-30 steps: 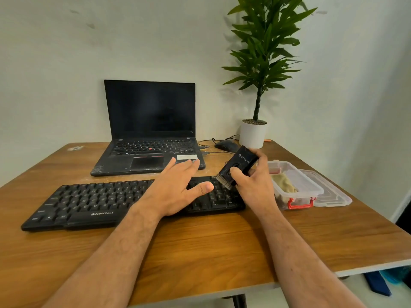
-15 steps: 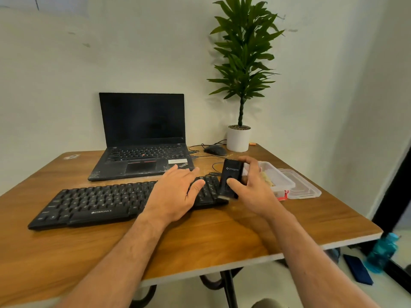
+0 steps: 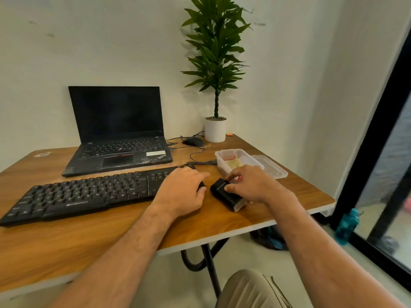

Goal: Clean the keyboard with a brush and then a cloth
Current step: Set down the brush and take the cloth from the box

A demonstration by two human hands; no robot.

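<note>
Keyboard [image 3: 89, 194] lay black and long on the left half of the wooden bench [image 3: 66, 245], with its near edge parallel to the bench edge, so that both hands could reach it. Behind it stood an open laptop [image 3: 117, 134] with a dark screen, pushed back, probably to leave room for the cleaning. The left hand [image 3: 182, 192] rested on the right end of the keyboard with fingers bent down over the keys; I judged it was holding the keyboard steady, but whether this grip pinched anything I could not tell. Just to the right, the brush [image 3: 224, 193], a black block with pale bristles at its near end, lay low on the bench beside the keyboard, not touching it. The right hand [image 3: 251, 185] held the brush from above, its grip clamped on the body with fingers curled over the top. It seemed the brush was being put down, because the cloth step came next. Behind this hand was a clear plastic box [image 3: 224, 162] with a yellowish cloth [image 3: 234, 162] inside, its lid [image 3: 273, 167] beside it. Farther back were a mouse [image 3: 193, 141] and a potted plant [image 3: 215, 127].
</note>
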